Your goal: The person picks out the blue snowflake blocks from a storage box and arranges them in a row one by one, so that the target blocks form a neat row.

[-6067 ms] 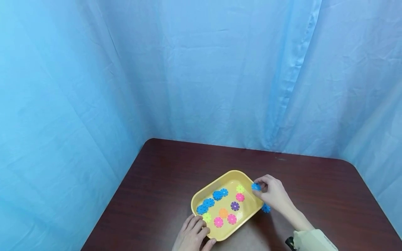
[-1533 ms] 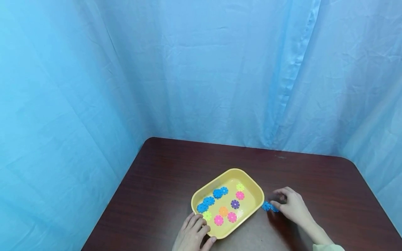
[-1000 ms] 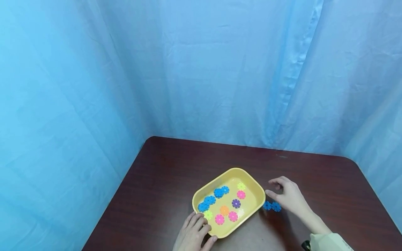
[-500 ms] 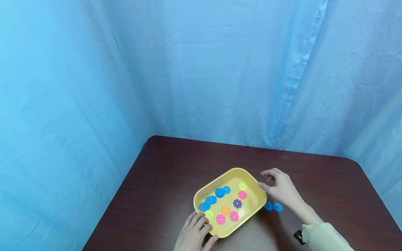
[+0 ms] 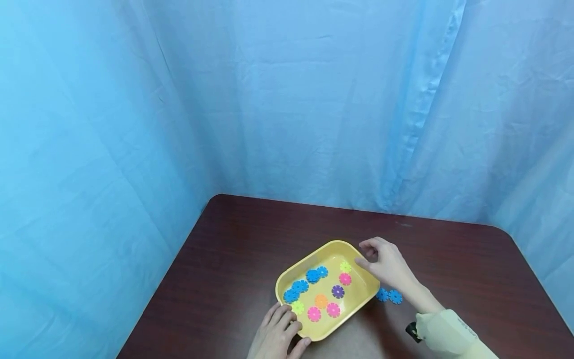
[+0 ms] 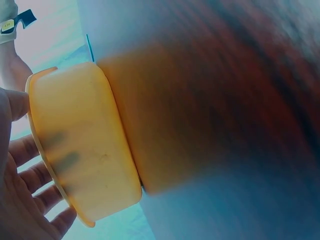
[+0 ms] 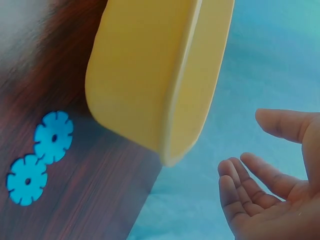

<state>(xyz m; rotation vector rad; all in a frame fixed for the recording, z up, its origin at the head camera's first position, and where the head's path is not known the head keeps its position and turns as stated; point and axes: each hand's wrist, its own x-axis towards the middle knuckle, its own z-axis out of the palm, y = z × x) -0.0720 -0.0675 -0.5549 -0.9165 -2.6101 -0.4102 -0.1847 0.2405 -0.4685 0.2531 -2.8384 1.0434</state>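
My left hand (image 5: 275,333) grips the near-left rim of a yellow plastic basin (image 5: 328,332), its fingers hooked over the edge; the left wrist view shows fingertip shadows through the wall. Inside the basin lie notched plastic snowflake discs: several overlapping blue discs (image 5: 300,286) along the far left side, pink discs (image 5: 333,309), an orange disc (image 5: 321,301), a purple disc (image 5: 338,291) and yellow discs (image 5: 346,267). Above the basin's right rim is my right hand (image 5: 387,262), with nothing between its parted thumb and fingers. Two blue discs (image 7: 40,157) lie edge to edge on the table just right of the basin.
The dark wooden table (image 5: 251,239) has rounded far corners. Blue curtains (image 5: 287,109) hang behind it and along both sides. A dark band (image 5: 413,331) circles the right wrist below a pale sleeve (image 5: 448,334).
Earlier the right hand pinched a blue disc; it set it beside the other on the table and let go. It has since moved left to above the basin rim. The left hand stayed put.
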